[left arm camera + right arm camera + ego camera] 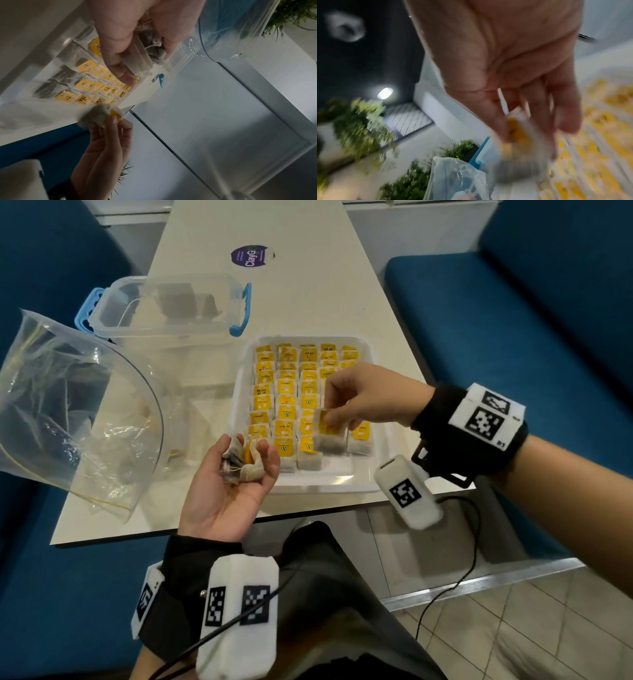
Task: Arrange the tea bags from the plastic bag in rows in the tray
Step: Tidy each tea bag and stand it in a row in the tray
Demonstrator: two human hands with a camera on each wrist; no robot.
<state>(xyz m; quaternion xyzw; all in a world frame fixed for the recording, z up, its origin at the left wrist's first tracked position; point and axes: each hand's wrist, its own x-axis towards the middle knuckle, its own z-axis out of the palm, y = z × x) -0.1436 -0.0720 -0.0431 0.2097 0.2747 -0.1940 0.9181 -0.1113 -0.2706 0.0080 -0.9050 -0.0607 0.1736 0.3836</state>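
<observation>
A white tray [356, 479] on the table holds rows of tea bags with yellow tags [286, 405]. My right hand [356, 398] hovers over the tray's near right part and pinches one tea bag [329, 433] by its yellow tag; the bag hangs just above the row. The right wrist view shows that tea bag [518, 134] blurred between thumb and fingers. My left hand [236, 477] is palm up at the tray's near left corner, fingers curled round a small bunch of tea bags [243, 462], also seen as tea bags [150, 44] in the left wrist view. The clear plastic bag [78, 405] lies at left.
A clear lidded box with blue clips [171, 306] stands behind the plastic bag. A purple sticker [251, 256] lies further back on the table [325, 285]. Blue seats [513, 337] flank the table. The table's near edge runs just below my left hand.
</observation>
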